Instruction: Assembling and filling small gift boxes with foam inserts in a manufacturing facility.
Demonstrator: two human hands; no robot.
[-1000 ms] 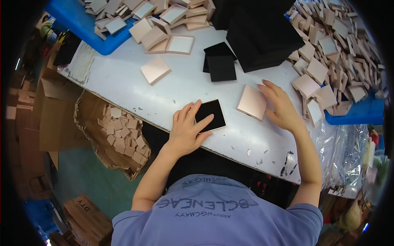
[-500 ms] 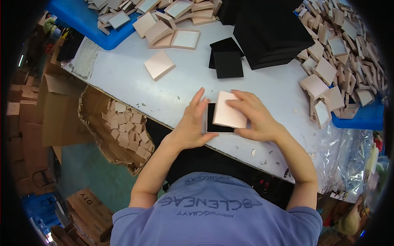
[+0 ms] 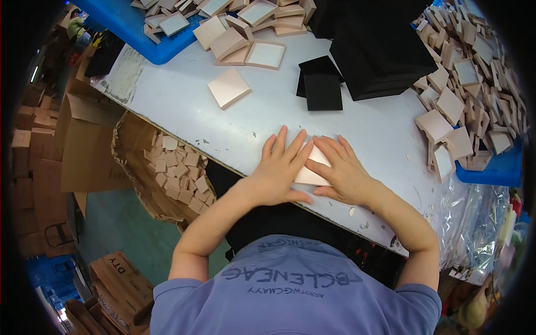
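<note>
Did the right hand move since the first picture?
Yes, the right hand has moved left, farther from the blue bin at the right.

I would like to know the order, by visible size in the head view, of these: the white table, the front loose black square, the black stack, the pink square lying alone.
1. White table
2. Black stack
3. Front black square
4. Lone pink square, only somewhat smaller

Scuffed white worktable (image 3: 178, 100), green floor (image 3: 128, 223), stacked brown cartons (image 3: 46, 148), bright light strip (image 3: 34, 74)
</note>
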